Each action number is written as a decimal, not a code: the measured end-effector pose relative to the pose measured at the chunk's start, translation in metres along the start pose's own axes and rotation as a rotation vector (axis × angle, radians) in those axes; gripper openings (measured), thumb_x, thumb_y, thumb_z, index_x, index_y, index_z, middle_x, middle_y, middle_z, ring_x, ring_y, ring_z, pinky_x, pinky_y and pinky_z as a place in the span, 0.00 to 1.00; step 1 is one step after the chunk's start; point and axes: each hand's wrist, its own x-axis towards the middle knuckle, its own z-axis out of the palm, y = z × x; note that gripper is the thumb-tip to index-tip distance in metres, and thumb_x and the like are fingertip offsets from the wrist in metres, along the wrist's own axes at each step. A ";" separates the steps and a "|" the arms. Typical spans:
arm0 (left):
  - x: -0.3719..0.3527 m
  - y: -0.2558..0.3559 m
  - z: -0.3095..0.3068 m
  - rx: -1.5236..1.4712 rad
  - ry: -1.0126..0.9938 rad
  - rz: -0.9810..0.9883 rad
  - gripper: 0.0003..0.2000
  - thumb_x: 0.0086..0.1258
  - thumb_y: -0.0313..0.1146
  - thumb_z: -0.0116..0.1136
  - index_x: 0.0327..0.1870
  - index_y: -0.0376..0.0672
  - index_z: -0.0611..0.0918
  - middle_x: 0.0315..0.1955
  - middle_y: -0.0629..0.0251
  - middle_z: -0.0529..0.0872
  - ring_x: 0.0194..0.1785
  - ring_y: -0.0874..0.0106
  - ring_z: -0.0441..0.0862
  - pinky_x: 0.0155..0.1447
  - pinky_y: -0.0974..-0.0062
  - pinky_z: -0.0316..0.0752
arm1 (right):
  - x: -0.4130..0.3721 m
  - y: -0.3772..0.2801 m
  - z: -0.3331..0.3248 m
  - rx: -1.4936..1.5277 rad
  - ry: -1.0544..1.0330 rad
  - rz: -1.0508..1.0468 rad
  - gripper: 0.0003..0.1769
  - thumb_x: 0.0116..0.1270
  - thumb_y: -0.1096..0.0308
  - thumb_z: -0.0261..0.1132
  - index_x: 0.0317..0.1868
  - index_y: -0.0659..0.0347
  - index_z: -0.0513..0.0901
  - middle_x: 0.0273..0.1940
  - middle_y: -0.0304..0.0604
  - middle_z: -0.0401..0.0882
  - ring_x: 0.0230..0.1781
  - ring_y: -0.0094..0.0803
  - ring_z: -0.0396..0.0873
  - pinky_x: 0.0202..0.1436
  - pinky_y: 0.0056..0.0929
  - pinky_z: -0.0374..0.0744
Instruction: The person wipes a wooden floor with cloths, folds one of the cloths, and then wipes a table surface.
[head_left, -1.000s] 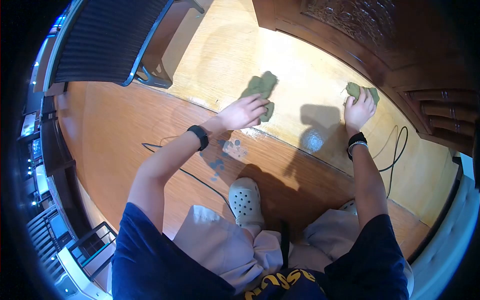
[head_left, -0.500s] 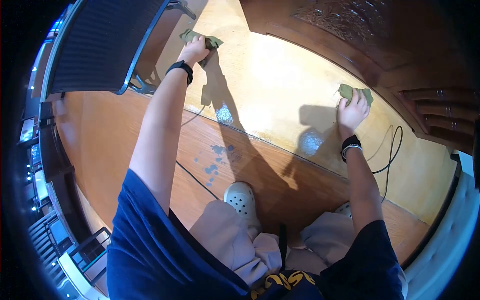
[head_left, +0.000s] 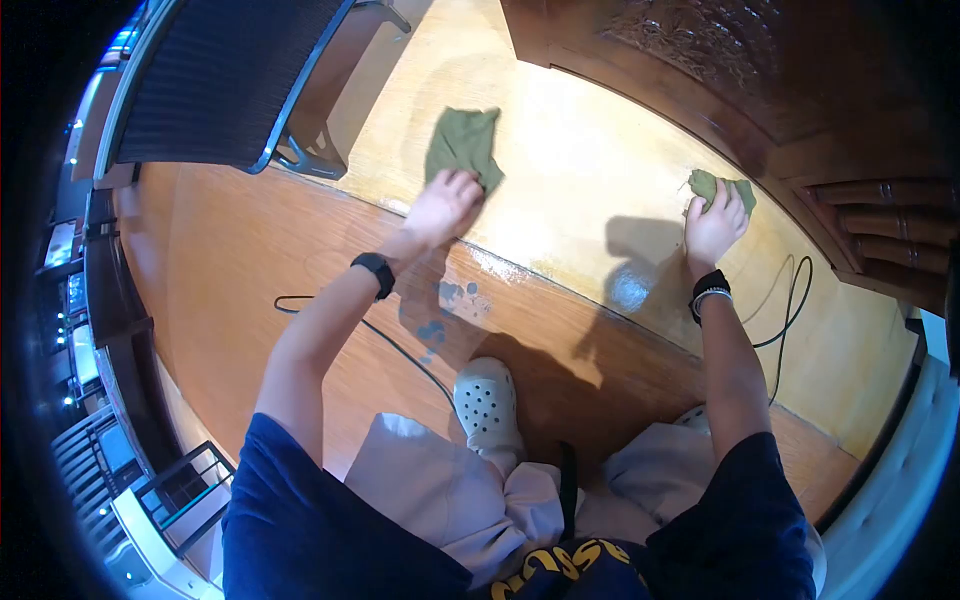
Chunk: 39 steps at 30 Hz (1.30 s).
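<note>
My left hand [head_left: 445, 207] is closed on the near end of a green cloth [head_left: 463, 140], which spreads out ahead of the fingers over the pale floor [head_left: 575, 150]. The hand is slightly blurred. My right hand [head_left: 716, 226] grips a second green cloth [head_left: 738, 195], bunched against the pale floor beside the base of the dark wooden furniture. Its fingertips lie over the cloth and hide part of it. Dark wet-looking spots [head_left: 432, 330] mark the orange wood-look floor [head_left: 220, 270] just below my left hand.
A dark chair [head_left: 205, 85] stands at the upper left. Carved brown wooden furniture [head_left: 800, 130] lines the upper right. Thin black cables [head_left: 400, 349] run across the floor. My pale clog [head_left: 487, 405] is on the orange floor. A light-blue padded edge [head_left: 915, 440] is at the right.
My left hand has come back from beside the chair, nearer to me and to the right, and its cloth has spread out. My right hand stays nearly in place with its cloth.
</note>
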 end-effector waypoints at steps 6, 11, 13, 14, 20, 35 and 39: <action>-0.018 0.098 0.017 -0.019 -0.096 0.626 0.15 0.54 0.32 0.61 0.44 0.42 0.77 0.46 0.61 0.77 0.51 0.67 0.74 0.57 0.72 0.73 | 0.000 0.001 0.000 -0.001 0.016 -0.010 0.23 0.55 0.62 0.57 0.54 0.54 0.75 0.56 0.46 0.71 0.59 0.40 0.66 0.64 0.50 0.58; 0.005 0.082 0.019 -0.119 -0.064 0.659 0.18 0.51 0.33 0.63 0.45 0.44 0.76 0.49 0.64 0.77 0.56 0.67 0.72 0.61 0.70 0.68 | 0.002 0.001 0.000 0.009 0.013 -0.017 0.23 0.55 0.62 0.57 0.54 0.54 0.75 0.56 0.46 0.71 0.59 0.40 0.66 0.64 0.50 0.58; 0.015 0.041 0.003 -0.055 -0.096 0.550 0.19 0.51 0.32 0.63 0.47 0.44 0.75 0.50 0.63 0.76 0.57 0.65 0.72 0.60 0.68 0.68 | 0.003 0.000 -0.001 0.013 0.013 -0.014 0.23 0.55 0.62 0.57 0.54 0.54 0.75 0.56 0.46 0.71 0.60 0.40 0.66 0.64 0.50 0.58; 0.020 0.019 0.003 -0.001 -0.073 0.504 0.20 0.51 0.30 0.62 0.47 0.43 0.75 0.51 0.62 0.76 0.56 0.65 0.73 0.60 0.67 0.68 | 0.002 0.000 -0.002 0.021 0.010 -0.014 0.23 0.56 0.62 0.57 0.54 0.54 0.75 0.56 0.46 0.71 0.60 0.40 0.66 0.64 0.50 0.57; 0.013 -0.099 0.005 0.222 0.008 -0.467 0.18 0.56 0.34 0.57 0.49 0.46 0.74 0.47 0.60 0.74 0.53 0.59 0.72 0.54 0.59 0.69 | 0.003 -0.001 -0.003 0.037 -0.004 0.003 0.23 0.56 0.61 0.56 0.54 0.55 0.75 0.56 0.47 0.71 0.60 0.40 0.65 0.65 0.50 0.56; 0.015 0.166 0.028 -0.170 -0.275 0.581 0.13 0.55 0.31 0.60 0.42 0.42 0.77 0.41 0.61 0.73 0.47 0.68 0.70 0.54 0.67 0.69 | 0.002 0.002 0.003 -0.005 0.025 -0.018 0.23 0.55 0.59 0.58 0.53 0.53 0.76 0.55 0.45 0.72 0.59 0.39 0.67 0.64 0.49 0.58; 0.005 0.158 0.024 -0.178 -0.286 0.730 0.14 0.55 0.31 0.61 0.43 0.42 0.77 0.43 0.63 0.74 0.49 0.69 0.70 0.56 0.71 0.69 | 0.002 0.001 0.001 -0.028 0.037 -0.025 0.23 0.55 0.59 0.58 0.53 0.53 0.76 0.55 0.44 0.72 0.58 0.39 0.67 0.63 0.49 0.59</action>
